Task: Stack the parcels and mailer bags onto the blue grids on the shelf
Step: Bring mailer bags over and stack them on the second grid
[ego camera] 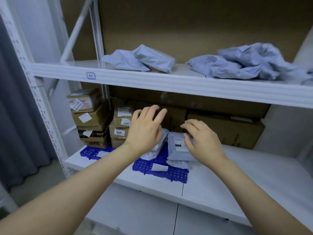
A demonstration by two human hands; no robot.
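While reaching into the lower shelf [220, 175]: left hand [144, 131] open, fingers spread, gripping nothing; right hand [202, 141] open above grey mailer bags [177, 148] piled on right blue grid [169, 173]. Small parcels [92, 117] stacked behind left grid [91, 151].

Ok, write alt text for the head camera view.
Two bare hands, left hand and right hand, reach open over grey mailer bags lying on a blue grid on a white shelf. Stacked cardboard parcels stand at left; more mailer bags sit on the upper shelf.
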